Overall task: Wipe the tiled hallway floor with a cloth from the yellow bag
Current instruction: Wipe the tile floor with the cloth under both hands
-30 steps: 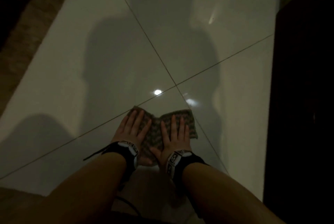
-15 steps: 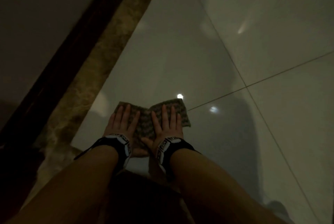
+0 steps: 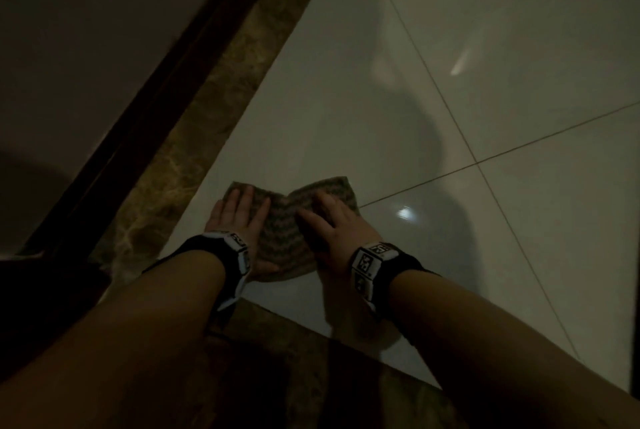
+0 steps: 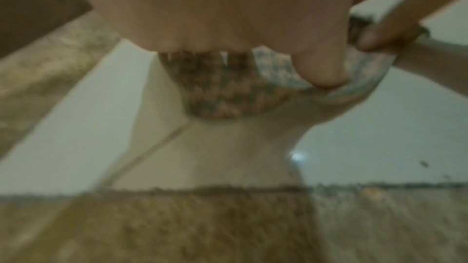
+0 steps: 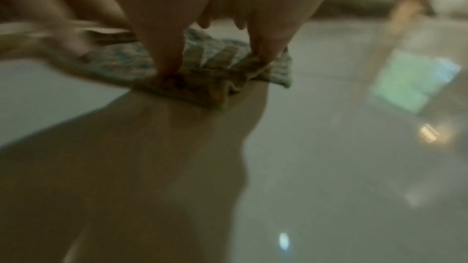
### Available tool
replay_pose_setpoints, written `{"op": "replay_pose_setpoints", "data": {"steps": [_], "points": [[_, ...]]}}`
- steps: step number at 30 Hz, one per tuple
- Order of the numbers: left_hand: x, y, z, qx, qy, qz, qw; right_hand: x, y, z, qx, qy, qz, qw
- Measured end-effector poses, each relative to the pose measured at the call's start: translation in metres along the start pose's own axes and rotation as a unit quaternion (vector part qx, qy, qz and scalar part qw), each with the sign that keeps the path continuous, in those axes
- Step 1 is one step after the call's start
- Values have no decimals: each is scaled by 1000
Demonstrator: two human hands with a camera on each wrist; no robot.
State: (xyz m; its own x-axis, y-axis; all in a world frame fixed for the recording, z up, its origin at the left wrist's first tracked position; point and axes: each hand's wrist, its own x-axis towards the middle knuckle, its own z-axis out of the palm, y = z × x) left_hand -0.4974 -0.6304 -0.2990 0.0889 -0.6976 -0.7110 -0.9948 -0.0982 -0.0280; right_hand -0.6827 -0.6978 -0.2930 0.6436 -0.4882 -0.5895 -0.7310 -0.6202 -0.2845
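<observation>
A zigzag-patterned cloth (image 3: 282, 227) lies on the glossy white tiled floor (image 3: 381, 110), close to its left edge. My left hand (image 3: 242, 210) presses flat on the cloth's left half, fingers straight. My right hand (image 3: 329, 217) presses on the right half with its fingers slightly arched. In the left wrist view the cloth (image 4: 222, 95) shows under my palm. In the right wrist view my fingertips (image 5: 164, 61) dig into the cloth (image 5: 210, 77) and bunch it a little. No yellow bag is in view.
A brown marble border strip (image 3: 207, 110) runs along the left of the white tiles and another strip (image 3: 294, 342) crosses under my forearms. A dark skirting (image 3: 145, 99) and wall lie beyond it. Grout lines (image 3: 485, 165) cross at the right.
Both hands have slid the cloth left across the tiles, from the grout crossing to beside the marble border. The right fingers have gone from flat to slightly arched.
</observation>
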Motion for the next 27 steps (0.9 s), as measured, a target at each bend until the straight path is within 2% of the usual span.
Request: {"op": "replay_pose_setpoints", "data": {"steps": [3,5,8,11,18,22,27], "points": [[0,-9,-16,17,21,9,1000,-10,2,-1,-35,35,-1,999],[1,-10,-26,8,37,8,999,-13,4,-5,-22,43,43,998],[2,0,-34,-29,16,0,999,-11,6,-11,-8,25,87,996],[1,12,-34,-56,5,-16,998,-11,5,-10,-1,6,99,995],[-8,28,-31,-88,30,-33,995,-13,4,-5,-27,-1,88,996],[-10,34,-20,-42,-5,-38,998,-13,3,-9,24,6,111,994],[-11,38,-16,-35,-4,-26,999,-18,6,-13,143,7,160,977]]}}
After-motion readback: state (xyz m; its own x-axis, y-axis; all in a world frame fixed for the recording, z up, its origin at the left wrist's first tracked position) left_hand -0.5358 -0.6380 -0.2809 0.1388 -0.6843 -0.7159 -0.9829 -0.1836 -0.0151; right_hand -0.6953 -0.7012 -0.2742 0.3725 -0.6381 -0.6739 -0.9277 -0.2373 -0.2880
